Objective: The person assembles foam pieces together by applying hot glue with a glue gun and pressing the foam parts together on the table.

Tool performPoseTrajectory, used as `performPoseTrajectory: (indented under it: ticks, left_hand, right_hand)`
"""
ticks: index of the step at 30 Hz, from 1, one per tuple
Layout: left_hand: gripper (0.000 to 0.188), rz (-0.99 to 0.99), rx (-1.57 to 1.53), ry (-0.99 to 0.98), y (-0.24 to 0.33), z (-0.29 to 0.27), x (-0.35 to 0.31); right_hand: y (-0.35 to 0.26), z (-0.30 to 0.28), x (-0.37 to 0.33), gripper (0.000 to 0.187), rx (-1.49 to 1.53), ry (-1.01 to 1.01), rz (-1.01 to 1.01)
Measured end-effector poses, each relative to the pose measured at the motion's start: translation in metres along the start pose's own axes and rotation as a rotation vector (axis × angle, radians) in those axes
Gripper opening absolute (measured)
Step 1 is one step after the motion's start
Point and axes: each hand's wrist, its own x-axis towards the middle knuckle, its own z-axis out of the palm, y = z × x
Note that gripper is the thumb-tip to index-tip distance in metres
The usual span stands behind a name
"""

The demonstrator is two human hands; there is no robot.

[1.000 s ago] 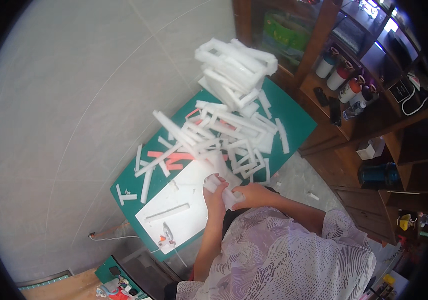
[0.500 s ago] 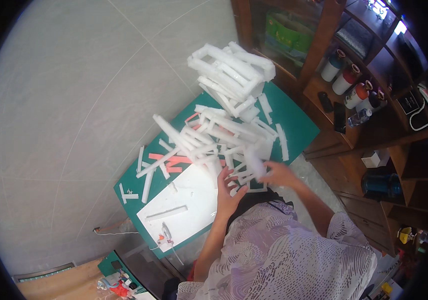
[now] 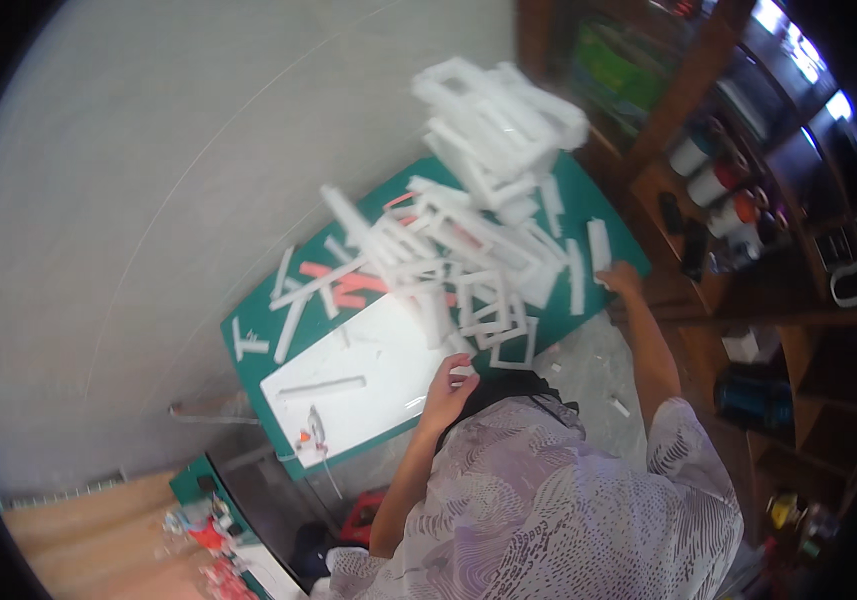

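Note:
My right hand [image 3: 621, 278] reaches to the right end of the green table, its fingers closed on the near end of a short white foam block [image 3: 598, 245]. Beside that block lies a longer white foam strip [image 3: 575, 277]. My left hand [image 3: 448, 392] is at the table's near edge by the white board [image 3: 333, 415], fingers loosely bent and apart, holding nothing I can see. Just beyond it are an open white foam frame [image 3: 515, 345] and a heap of white foam strips and frames [image 3: 458, 240]. Some red strips [image 3: 348, 288] show at the heap's left side.
A stack of white foam frames [image 3: 498, 120] rises at the table's far end. On the board lie a foam strip [image 3: 321, 387] and what looks like a corded glue gun [image 3: 316, 430]. Wooden shelves [image 3: 688, 340] with bottles stand close on the right.
My right hand has carried the white foam block from near my left hand to the table's right end. My left hand has drawn back slightly toward me. The whole view has shifted.

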Motion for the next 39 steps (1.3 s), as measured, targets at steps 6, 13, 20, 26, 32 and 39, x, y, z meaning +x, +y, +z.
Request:
performPoseTrajectory:
  ticks: [6,13,20,26,32,39]
  left_hand:
    - [0.048,-0.023,-0.029,0.192,-0.016,-0.011,-0.012]
    - [0.044,0.005,0.029,0.321,-0.053,-0.069,-0.032]
    - [0.039,-0.039,0.213,0.519,-0.132,-0.153,-0.057]
    - [0.036,-0.039,0.329,0.498,-0.169,-0.207,-0.077]
    - [0.029,0.049,0.303,0.463,-0.176,-0.249,-0.084]
    - [0.032,0.055,0.259,0.37,-0.162,-0.272,-0.106]
  right_hand:
    - [0.052,0.025,0.021,0.071,0.005,0.319,-0.226]
    - [-0.034,0.0,-0.096,0.049,-0.054,0.287,-0.228]
    - [-0.103,0.063,-0.206,0.03,0.126,0.054,-0.434]
    - [-0.127,0.108,-0.235,0.032,0.113,0.12,-0.486]
    - [-0.158,0.102,-0.28,0.038,-0.156,0.187,-0.398]
    - [-0.269,0.178,-0.37,0.038,-0.04,-0.225,-0.971]
